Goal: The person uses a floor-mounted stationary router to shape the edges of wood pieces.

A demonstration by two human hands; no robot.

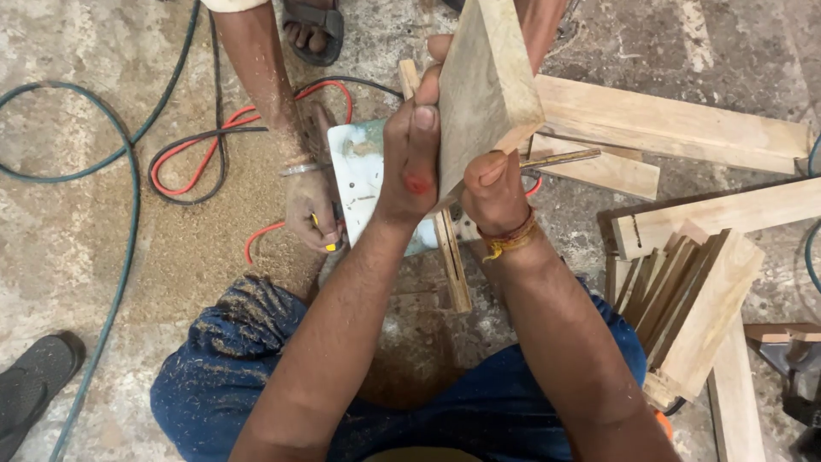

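Observation:
I hold a pale wooden block [485, 81] upright in front of me with both hands. My left hand [409, 158] grips its left edge, thumb pressed on the face. My right hand [494, 190] clasps the lower edge; a red and yellow thread is tied round that wrist. Beneath the block, a white metal plate [359, 175] rests on the floor, with a thin wooden strip [451, 257] across it. Another person's hand [310, 210], wearing a metal bangle, reaches down to the plate's left edge and holds a small yellow-tipped tool.
Several wooden planks [676, 124] lie at the right, with a stack of cut blocks [693, 308] by my right knee. Red and black cables [205, 145] and a green hose [128, 214] loop over the sawdust-covered floor at left. A dark sandal [34, 376] sits bottom left.

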